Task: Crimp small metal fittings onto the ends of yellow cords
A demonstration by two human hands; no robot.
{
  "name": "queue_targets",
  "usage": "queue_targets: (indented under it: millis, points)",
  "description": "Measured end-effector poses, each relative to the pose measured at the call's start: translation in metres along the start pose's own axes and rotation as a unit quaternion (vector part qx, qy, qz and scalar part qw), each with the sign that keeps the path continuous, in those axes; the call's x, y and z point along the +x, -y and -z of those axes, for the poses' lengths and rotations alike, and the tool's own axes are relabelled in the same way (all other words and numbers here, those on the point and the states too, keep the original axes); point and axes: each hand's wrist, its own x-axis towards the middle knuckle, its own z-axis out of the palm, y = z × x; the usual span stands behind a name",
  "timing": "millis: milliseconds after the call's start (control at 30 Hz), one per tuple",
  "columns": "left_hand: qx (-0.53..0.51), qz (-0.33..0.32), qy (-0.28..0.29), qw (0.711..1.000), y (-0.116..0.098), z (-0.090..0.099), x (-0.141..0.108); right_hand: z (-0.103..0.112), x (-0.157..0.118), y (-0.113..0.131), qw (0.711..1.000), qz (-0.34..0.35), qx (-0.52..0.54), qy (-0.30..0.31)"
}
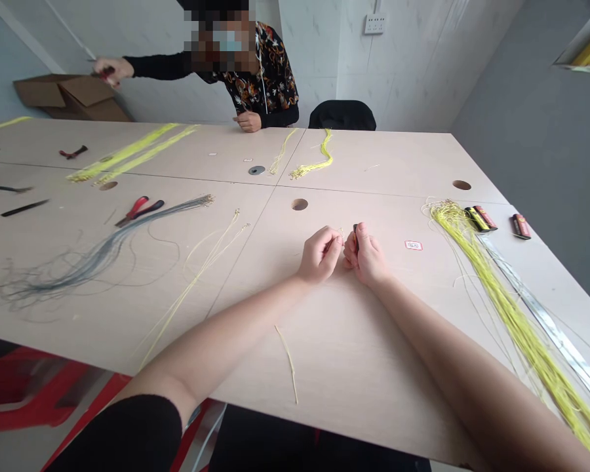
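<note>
My left hand (320,254) is closed in a pinch above the table, with a thin pale yellow cord (343,233) showing at its fingertips. Right beside it, my right hand (366,257) is wrapped round a small black-topped object (356,237); most of that object is hidden by the fingers, so its kind is unclear. The two hands almost touch. A short yellow cord (289,359) lies on the table below my left forearm.
Yellow cords (501,295) lie at right beside a silvery strip (545,318) and small red-and-black cylinders (521,226). Grey cords (103,252) and red-handled pliers (140,210) are at left. Across the table (398,367), a person (270,72) stretches one arm toward a cardboard box (69,95).
</note>
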Motion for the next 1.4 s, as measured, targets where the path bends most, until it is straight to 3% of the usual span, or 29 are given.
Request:
queue_targets:
  millis: [667, 833, 1100, 1400]
  points:
    - [-0.01, 0.007, -0.006, 1.0, 0.0, 0.0, 0.0, 0.001, 0.002, -0.008, 0.998, 0.021, 0.023, 0.055]
    - [-0.015, 0.026, -0.015, 0.999, 0.0, 0.0, 0.001, 0.002, 0.001, -0.003, 0.994, -0.022, 0.06, 0.084]
    - [0.002, 0.01, -0.005, 1.0, 0.002, 0.001, 0.001, 0.001, -0.002, 0.003, 0.997, -0.038, 0.046, 0.058]
    - [-0.005, -0.021, 0.005, 1.0, 0.003, 0.0, 0.0, 0.002, -0.002, -0.004, 0.995, -0.046, 0.053, 0.07]
